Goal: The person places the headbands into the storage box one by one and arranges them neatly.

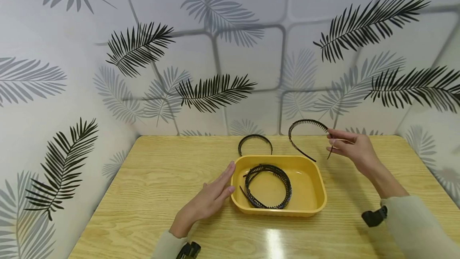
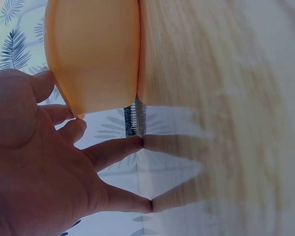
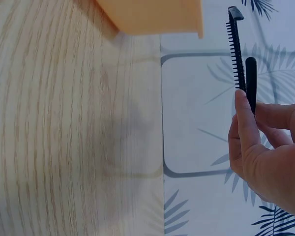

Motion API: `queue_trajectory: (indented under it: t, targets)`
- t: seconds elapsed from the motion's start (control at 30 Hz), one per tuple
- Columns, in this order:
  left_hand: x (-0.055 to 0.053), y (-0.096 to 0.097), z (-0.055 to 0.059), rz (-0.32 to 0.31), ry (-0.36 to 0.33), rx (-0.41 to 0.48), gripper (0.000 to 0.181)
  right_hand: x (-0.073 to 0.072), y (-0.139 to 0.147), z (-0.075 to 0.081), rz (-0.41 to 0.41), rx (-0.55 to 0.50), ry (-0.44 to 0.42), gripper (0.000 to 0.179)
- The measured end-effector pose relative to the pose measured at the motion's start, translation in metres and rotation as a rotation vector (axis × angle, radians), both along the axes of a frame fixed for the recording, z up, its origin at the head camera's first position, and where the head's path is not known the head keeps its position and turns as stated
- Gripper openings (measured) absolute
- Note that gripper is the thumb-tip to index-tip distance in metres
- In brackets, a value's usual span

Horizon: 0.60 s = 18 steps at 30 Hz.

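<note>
Pinched between the thumb and fingers of my right hand (image 1: 353, 147) is a black toothed headband (image 1: 308, 120), held up past the right back corner of a yellow plastic tray (image 1: 316, 207). The right wrist view shows that headband (image 3: 236, 54) nearly edge-on, teeth along one side. My left hand (image 1: 210, 197) rests against the tray's left end, its fingers straight and spread. In the left wrist view, some fingertips touch the tray's rim (image 2: 64, 93) and two reach down to the table. Several dark headbands (image 1: 287, 185) lie stacked as a ring in the tray's left half.
One more black headband (image 1: 255, 136) stands behind the tray, its lower part hidden by the back rim. The wooden table (image 1: 151, 187) meets a leaf-patterned wall (image 1: 251, 63) at its far edge.
</note>
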<state>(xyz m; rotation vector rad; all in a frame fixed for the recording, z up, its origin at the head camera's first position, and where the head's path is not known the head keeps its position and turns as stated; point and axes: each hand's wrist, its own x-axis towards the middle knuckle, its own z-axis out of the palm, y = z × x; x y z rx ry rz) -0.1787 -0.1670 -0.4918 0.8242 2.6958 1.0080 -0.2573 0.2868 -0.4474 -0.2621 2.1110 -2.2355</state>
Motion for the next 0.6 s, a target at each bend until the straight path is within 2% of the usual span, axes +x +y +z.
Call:
queue_trajectory:
  t: [0.23, 0.4, 0.6]
  targets:
    - [0.0, 0.0, 0.002, -0.006, -0.001, -0.003, 0.063, 0.014, -0.011, 0.007, 0.016, -0.022, 0.036, 0.055]
    - [0.0, 0.0, 0.003, -0.005, -0.003, 0.0, 0.063, 0.02, -0.016, 0.004, 0.036, -0.045, 0.069, 0.05]
    - [0.0, 0.0, 0.003, -0.005, -0.003, -0.003, 0.063, 0.029, -0.019, 0.001, 0.033, -0.041, 0.064, 0.047]
